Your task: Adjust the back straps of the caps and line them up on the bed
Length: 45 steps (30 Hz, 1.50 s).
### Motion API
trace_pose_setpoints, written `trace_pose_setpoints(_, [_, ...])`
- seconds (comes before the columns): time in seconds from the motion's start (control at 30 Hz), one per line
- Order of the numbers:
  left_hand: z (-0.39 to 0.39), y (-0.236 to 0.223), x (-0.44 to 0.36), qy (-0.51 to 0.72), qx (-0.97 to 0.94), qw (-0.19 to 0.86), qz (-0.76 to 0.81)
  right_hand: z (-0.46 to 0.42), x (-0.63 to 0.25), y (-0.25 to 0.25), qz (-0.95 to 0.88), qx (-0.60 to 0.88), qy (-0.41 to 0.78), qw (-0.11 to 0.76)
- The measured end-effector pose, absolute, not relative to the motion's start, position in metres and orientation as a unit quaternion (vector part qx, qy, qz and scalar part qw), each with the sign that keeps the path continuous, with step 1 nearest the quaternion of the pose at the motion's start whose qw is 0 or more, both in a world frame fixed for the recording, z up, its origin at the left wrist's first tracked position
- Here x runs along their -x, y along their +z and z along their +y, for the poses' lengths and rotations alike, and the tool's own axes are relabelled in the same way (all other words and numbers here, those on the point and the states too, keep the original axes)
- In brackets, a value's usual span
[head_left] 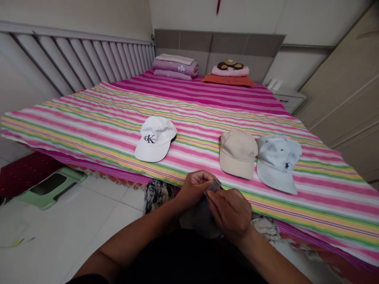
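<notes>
At lower centre, our left hand (194, 189) and right hand (229, 215) grip narrowly on a small grey tag (213, 187) on light, limp dark cloth (203, 217), likely easiest held by that stiffer tag.

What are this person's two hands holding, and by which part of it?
The left hand and right hand hold a dark fabric item, possibly a cap, by a small grey tab at its top; the exact hold is partly hidden.

The left hand (194, 188) and right hand (229, 216) hide most of a dark grey cloth item (204, 219), so its kind cannot be told.
</notes>
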<state>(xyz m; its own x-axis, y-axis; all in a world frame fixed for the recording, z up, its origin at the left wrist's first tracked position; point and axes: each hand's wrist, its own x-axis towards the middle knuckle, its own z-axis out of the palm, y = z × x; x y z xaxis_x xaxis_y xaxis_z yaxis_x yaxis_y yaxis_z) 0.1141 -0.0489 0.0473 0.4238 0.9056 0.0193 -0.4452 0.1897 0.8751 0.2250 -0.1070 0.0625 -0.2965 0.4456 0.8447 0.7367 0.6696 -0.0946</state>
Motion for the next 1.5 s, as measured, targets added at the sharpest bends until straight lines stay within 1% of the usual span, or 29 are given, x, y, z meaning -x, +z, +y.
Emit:
trace_pose_setpoints(0.07, [-0.048, 0.046, -0.113, 0.463, -0.439, 0.726, 0.255, -0.109, -0.228, 0.066, -0.793, 0.378, -0.111, 0.464])
trace_pose_setpoints(0.13, [-0.047, 0.046, -0.11, 0.445, -0.448, 0.738, 0.238, -0.108, -0.234, 0.071, -0.77, 0.399, -0.063, 0.493])
trace_pose_setpoints(0.2, [-0.044, 0.049, -0.105, 0.41, -0.461, 0.756, 0.218, -0.102, -0.244, 0.076, -0.721, 0.457, -0.013, 0.521])
trace_pose_setpoints(0.23, [-0.042, 0.051, -0.103, 0.391, -0.47, 0.764, 0.207, -0.098, -0.25, 0.077, -0.701, 0.49, 0.033, 0.518])
trace_pose_setpoints(0.27, [-0.04, 0.053, -0.099, 0.376, -0.479, 0.768, 0.198, -0.093, -0.255, 0.079, -0.69, 0.519, 0.109, 0.493])
trace_pose_setpoints(0.3, [-0.037, 0.056, -0.096, 0.368, -0.489, 0.768, 0.19, -0.088, -0.26, 0.08, -0.688, 0.529, 0.21, 0.451])
trace_pose_setpoints(0.37, [-0.031, 0.063, -0.09, 0.359, -0.522, 0.754, 0.173, -0.08, -0.267, 0.08, -0.669, 0.496, 0.415, 0.366])
trace_pose_setpoints(0.4, [-0.027, 0.067, -0.087, 0.352, -0.542, 0.745, 0.166, -0.078, -0.268, 0.08, -0.646, 0.465, 0.497, 0.345])
trace_pose_setpoints(0.47, [-0.02, 0.073, -0.083, 0.321, -0.571, 0.739, 0.158, -0.076, -0.267, 0.08, -0.575, 0.41, 0.609, 0.361])
trace_pose_setpoints(0.57, [-0.016, 0.08, -0.078, 0.259, -0.552, 0.774, 0.172, -0.078, -0.26, 0.082, -0.474, 0.356, 0.693, 0.409])
trace_pose_setpoints(0.67, [-0.018, 0.081, -0.079, 0.217, -0.506, 0.815, 0.181, -0.08, -0.252, 0.084, -0.414, 0.337, 0.718, 0.446])
trace_pose_setpoints(0.8, [-0.021, 0.074, -0.087, 0.208, -0.443, 0.858, 0.157, -0.082, -0.245, 0.083, -0.375, 0.292, 0.723, 0.501])
trace_pose_setpoints(0.93, [-0.018, 0.07, -0.092, 0.206, -0.437, 0.864, 0.139, -0.083, -0.242, 0.084, -0.353, 0.297, 0.722, 0.516])
trace_pose_setpoints(1.0, [-0.016, 0.073, -0.091, 0.209, -0.508, 0.823, 0.145, -0.082, -0.245, 0.087, -0.337, 0.322, 0.718, 0.516])
trace_pose_setpoints(1.1, [-0.016, 0.081, -0.088, 0.27, -0.637, 0.698, 0.184, -0.078, -0.251, 0.091, -0.313, 0.351, 0.712, 0.522])
trace_pose_setpoints(1.17, [-0.018, 0.085, -0.087, 0.334, -0.676, 0.617, 0.226, -0.076, -0.255, 0.093, -0.323, 0.369, 0.714, 0.499])
trace_pose_setpoints(1.23, [-0.019, 0.088, -0.087, 0.352, -0.678, 0.591, 0.259, -0.075, -0.261, 0.095, -0.356, 0.383, 0.724, 0.45])
trace_pose_setpoints(1.27, [-0.019, 0.088, -0.087, 0.341, -0.665, 0.609, 0.266, -0.075, -0.263, 0.096, -0.379, 0.386, 0.729, 0.42])
trace_pose_setpoints(1.37, [-0.017, 0.087, -0.088, 0.303, -0.571, 0.723, 0.244, -0.073, -0.272, 0.1, -0.448, 0.365, 0.737, 0.35])
trace_pose_setpoints(1.43, [-0.015, 0.088, -0.089, 0.297, -0.505, 0.781, 0.215, -0.071, -0.277, 0.102, -0.483, 0.341, 0.733, 0.337])
trace_pose_setpoints(1.5, [-0.012, 0.091, -0.089, 0.29, -0.472, 0.809, 0.196, -0.07, -0.28, 0.102, -0.506, 0.337, 0.721, 0.332])
